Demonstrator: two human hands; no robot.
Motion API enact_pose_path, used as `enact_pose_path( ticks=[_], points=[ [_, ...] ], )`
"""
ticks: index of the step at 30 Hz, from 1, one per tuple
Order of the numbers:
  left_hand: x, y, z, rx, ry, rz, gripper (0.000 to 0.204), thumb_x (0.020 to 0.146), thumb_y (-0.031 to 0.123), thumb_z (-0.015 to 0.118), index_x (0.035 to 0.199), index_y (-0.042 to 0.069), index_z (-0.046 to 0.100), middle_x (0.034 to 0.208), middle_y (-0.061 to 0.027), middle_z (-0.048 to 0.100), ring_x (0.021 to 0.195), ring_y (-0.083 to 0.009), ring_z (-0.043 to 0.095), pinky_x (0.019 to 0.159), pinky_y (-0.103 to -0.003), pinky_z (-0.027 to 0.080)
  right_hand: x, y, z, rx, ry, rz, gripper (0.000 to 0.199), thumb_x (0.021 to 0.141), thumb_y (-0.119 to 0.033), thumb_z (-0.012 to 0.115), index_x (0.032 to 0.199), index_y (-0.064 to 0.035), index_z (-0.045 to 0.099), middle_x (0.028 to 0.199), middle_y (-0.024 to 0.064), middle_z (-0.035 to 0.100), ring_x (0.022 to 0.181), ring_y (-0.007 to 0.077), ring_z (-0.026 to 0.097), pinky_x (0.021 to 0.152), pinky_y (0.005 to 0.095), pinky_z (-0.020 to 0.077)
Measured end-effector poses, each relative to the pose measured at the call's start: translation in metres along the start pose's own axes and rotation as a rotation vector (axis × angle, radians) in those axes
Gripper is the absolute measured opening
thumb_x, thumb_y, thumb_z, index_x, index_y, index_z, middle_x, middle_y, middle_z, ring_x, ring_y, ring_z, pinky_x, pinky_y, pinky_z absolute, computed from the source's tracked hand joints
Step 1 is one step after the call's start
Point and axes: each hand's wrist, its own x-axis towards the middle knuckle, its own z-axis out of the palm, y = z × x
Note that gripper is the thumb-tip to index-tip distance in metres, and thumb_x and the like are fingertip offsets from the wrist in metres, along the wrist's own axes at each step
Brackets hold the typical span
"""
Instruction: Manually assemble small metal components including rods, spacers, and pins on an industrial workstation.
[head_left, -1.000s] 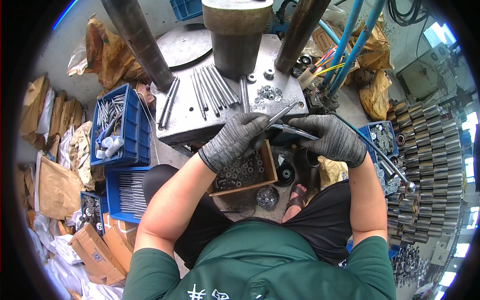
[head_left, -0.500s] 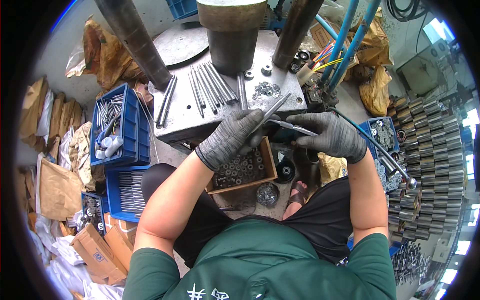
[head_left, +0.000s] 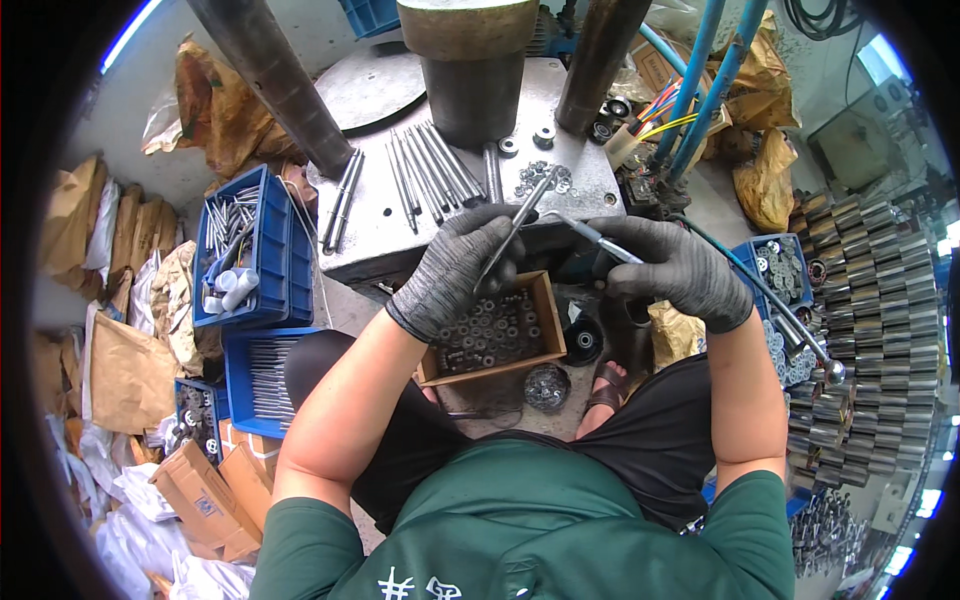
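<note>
Above the small wooden box of rings [head_left: 490,330], the gloved left hand [head_left: 455,270] pinches a thin metal rod [head_left: 517,228]; its long axis slants up and right, tip toward the steel plate [head_left: 400,225]; the right hand [head_left: 665,270] clenches a dark tool [head_left: 590,262] just beside it.

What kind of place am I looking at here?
Probably a small metalworking or assembly shop: a press table strewn with steel rods, blue bins of metal parts, and stacked metal rollers on the right.
</note>
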Motion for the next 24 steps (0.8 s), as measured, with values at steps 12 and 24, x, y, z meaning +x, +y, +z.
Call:
enact_pose_path(
  ticks=[12,24],
  points=[
    [-0.025,0.029,-0.035,-0.047,0.086,0.057,0.037,0.101,0.023,0.058,0.129,0.0,0.059,0.076,-0.0033,0.063,0.05,-0.0078,0.053,0.044,-0.019,0.041,0.005,0.008,-0.021,0.124,0.058,-0.032,0.064,0.084,-0.027,0.075,0.137,0.0021,0.054,0.102,0.0075,0.067,0.09,0.0148,0.064,0.079,0.0293,0.0537],
    [-0.019,0.042,-0.124,1.673,0.768,0.475,0.034,0.079,0.005,0.07,0.11,0.015,0.076,0.103,-0.0133,0.067,0.098,-0.0334,0.063,0.086,-0.044,0.052,0.026,0.019,-0.017,0.068,0.138,-0.021,0.066,0.084,-0.019,0.076,0.142,0.0009,0.051,0.103,0.0053,0.067,0.093,0.0134,0.064,0.085,0.028,0.0514]
  ],
)
